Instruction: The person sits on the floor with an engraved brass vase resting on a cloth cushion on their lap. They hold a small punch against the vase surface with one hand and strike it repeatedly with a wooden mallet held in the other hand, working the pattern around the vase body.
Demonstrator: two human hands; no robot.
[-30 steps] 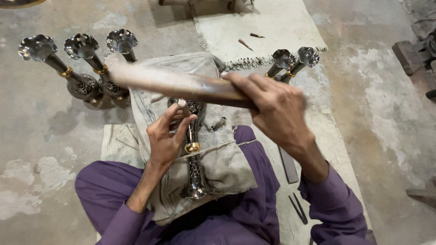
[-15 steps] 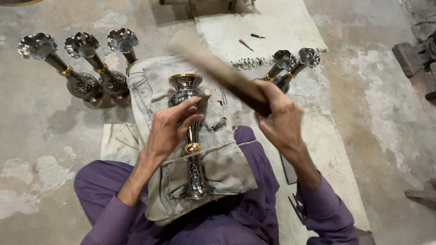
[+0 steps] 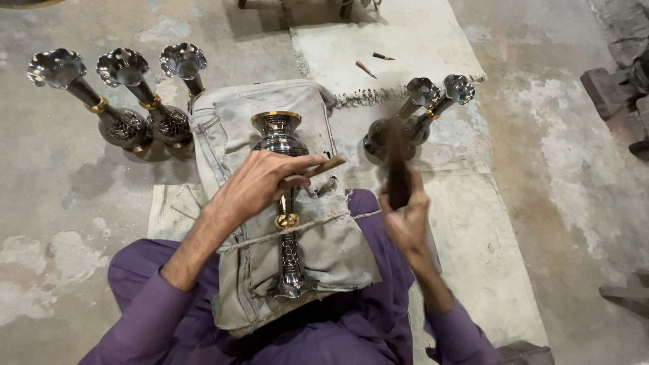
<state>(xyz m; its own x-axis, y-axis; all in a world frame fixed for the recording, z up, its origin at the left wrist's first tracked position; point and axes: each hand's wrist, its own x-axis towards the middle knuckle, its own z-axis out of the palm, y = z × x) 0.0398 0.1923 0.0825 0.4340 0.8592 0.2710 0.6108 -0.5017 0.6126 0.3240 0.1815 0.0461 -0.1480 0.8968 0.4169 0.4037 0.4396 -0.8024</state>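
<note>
A person in purple clothes sits on the concrete floor [image 3: 61, 203] with a grey cloth cushion [image 3: 331, 250] laid over the lap. A metal vase [image 3: 284, 203] lies along the cushion, its gold-rimmed end pointing away from the person and its narrow neck with a gold ring near the middle. A string [image 3: 338, 220] runs across the cushion and over the neck of the vase.

The left hand [image 3: 260, 182] rests on the vase body, fingers curled, and pinches a short wooden-handled tool [image 3: 328, 164] between thumb and fingers, its tip angled to the right above the cloth. The right hand [image 3: 405, 220] is raised beside the cushion, closed around a dark stick [image 3: 397, 169] that stands nearly upright and looks blurred.

Three finished vases [image 3: 128, 101] with flared, petal-shaped mouths lie side by side on the floor to the left, just beyond the cushion. Two more vases [image 3: 419, 111] lie to the right on a pale mat [image 3: 405, 40], touching each other. Two small pointed tools [image 3: 368, 66] lie farther out on that mat.
</note>
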